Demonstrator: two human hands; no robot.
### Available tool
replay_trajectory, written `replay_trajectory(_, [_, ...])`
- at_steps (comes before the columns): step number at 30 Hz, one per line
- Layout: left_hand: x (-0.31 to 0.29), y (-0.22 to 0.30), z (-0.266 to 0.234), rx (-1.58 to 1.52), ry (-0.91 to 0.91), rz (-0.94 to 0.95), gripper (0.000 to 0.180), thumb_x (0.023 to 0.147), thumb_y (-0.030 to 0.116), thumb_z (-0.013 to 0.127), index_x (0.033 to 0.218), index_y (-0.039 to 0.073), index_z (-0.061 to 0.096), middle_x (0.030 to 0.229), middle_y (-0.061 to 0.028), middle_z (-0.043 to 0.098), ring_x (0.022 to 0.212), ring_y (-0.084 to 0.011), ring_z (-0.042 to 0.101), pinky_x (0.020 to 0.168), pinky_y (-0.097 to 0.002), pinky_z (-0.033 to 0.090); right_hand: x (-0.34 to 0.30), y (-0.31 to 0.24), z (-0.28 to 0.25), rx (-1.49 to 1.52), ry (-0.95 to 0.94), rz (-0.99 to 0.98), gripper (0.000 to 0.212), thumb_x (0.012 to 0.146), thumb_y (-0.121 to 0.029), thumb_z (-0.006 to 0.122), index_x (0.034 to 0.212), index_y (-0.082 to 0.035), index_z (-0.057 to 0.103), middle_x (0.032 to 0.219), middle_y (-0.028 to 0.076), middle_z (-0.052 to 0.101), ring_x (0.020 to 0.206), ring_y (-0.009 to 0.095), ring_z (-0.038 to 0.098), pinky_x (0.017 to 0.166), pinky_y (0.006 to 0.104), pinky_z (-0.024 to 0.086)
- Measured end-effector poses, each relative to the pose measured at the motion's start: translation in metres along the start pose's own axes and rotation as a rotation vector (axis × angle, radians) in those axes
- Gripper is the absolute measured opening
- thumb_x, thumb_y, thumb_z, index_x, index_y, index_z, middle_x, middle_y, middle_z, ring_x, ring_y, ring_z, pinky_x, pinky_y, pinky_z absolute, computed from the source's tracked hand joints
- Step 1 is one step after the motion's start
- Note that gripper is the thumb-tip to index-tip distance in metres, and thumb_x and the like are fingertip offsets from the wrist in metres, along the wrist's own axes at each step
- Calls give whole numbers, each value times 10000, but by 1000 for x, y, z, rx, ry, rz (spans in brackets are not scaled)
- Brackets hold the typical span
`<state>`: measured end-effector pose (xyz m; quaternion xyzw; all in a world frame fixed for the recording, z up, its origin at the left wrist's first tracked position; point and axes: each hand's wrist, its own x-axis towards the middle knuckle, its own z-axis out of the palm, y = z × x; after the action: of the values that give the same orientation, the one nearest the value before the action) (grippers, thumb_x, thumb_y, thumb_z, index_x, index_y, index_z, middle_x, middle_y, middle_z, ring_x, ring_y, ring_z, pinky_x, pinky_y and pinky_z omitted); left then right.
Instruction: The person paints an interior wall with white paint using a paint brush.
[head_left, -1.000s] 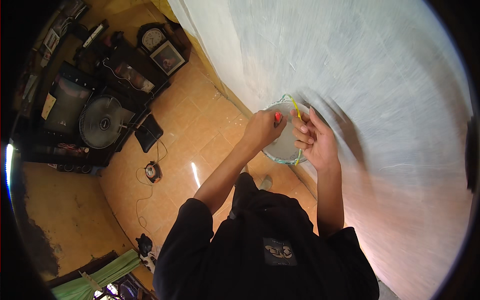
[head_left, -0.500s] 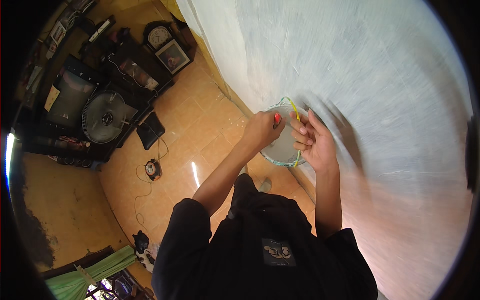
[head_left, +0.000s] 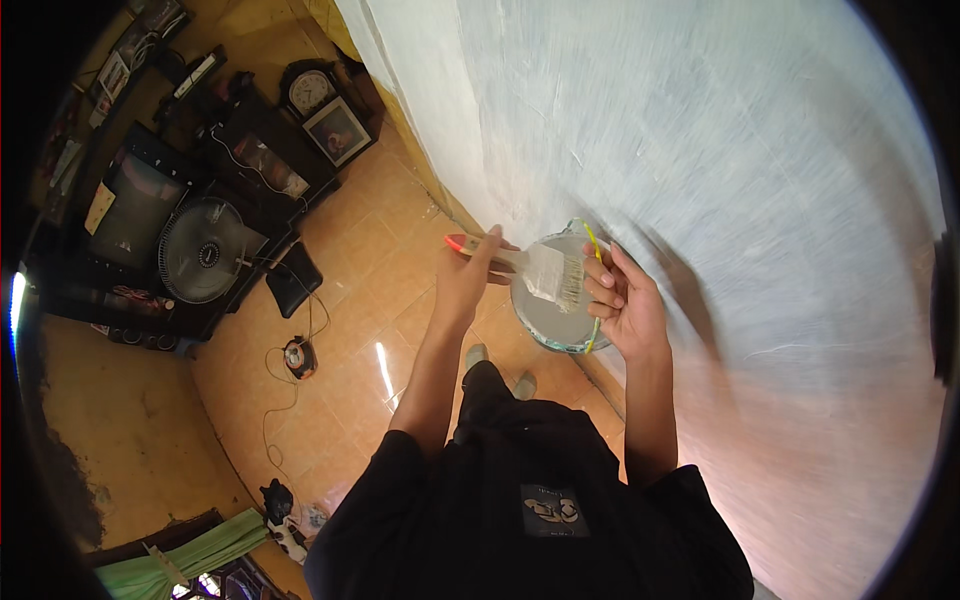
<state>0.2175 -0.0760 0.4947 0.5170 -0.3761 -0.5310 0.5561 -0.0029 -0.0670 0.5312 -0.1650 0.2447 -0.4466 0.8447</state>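
Paintbrush (head_left: 535,268) level, bristles rightward over bucket (head_left: 545,325).

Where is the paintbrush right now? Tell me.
In the head view the paintbrush is centre frame, held by the left hand, its bristles over the paint bucket that the right hand holds, near the white wall.

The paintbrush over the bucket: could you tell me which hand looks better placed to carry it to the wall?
Left, probably. The left hand already grips the paintbrush by its handle, bristles over the paint bucket. The right hand holds the bucket's rim beside the white wall.
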Motion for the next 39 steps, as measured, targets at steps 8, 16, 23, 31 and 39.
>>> replay_trajectory(8, [17, -59, -48, -565, -2, -262, 196, 967, 204, 524, 894, 31, 580, 776, -68, 643, 743, -169, 655, 618, -251, 503, 6, 0, -1, -37, 26, -28, 336, 1013, -302, 416, 1102, -11, 560, 687, -52, 385, 517, 33, 261, 456, 188, 218])
replay_trajectory(16, [5, -116, -73, -413, 64, -361, 243, 984, 241, 529, 1095, 28, 564, 972, -84, 651, 833, -201, 670, 727, -299, 545, 42, 49, -55, -123, 301, 20, 372, 1011, -400, 405, 1052, -67, 564, 669, -51, 394, 512, 42, 265, 490, 197, 231])
replay_trajectory(23, [44, -278, -124, -722, 271, -431, 332, 949, 297, 595, 1160, 44, 551, 1126, -81, 610, 1041, -200, 596, 903, -337, 481, 82, 108, -156, -111, 414, 140, 401, 1011, -431, 393, 1023, -60, 546, 622, -35, 417, 483, 45, 273, 480, 206, 244])
replay_trajectory(31, [143, -447, -99, -1021, 195, -320, 256, 936, 259, 618, 1124, 91, 572, 1088, -1, 602, 1079, -168, 568, 934, -255, 472, 78, 168, -233, -110, 575, 266, 468, 1011, -473, 355, 1003, -49, 553, 628, -23, 439, 481, 58, 288, 480, 210, 260])
replay_trajectory(39, [186, -560, -70, -1160, 149, -471, 224, 939, 151, 598, 1130, 41, 560, 1051, -59, 621, 953, -172, 649, 853, -234, 568, 51, 183, -274, -56, 736, 299, 464, 1024, -435, 331, 980, -35, 562, 623, -9, 424, 495, 82, 321, 474, 222, 278])
